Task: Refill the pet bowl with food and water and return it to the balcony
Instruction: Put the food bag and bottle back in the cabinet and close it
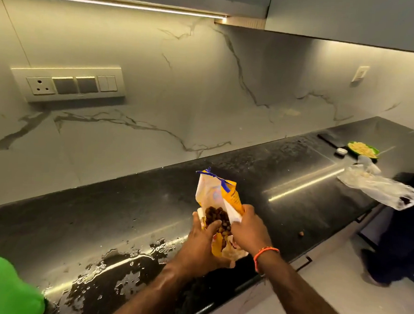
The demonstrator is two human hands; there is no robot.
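Note:
A yellow and white pet food bag (213,194) is held above the black counter (128,215), its mouth open and turned toward me. Brown kibble (217,217) shows inside the opening. My left hand (202,244) grips the bag's lower left side, thumb curled over the rim by the kibble. My right hand (247,230) pinches the bag's right edge; an orange thread band sits on that wrist. The pet bowl is hidden or out of view.
A puddle of water (120,266) spreads over the counter's near left part. One loose kibble (301,234) lies near the counter edge. Far right: a green plate of food (363,149), a crumpled clear plastic bag (380,186), and another person (401,231) standing. A green cloth (3,287) is bottom left.

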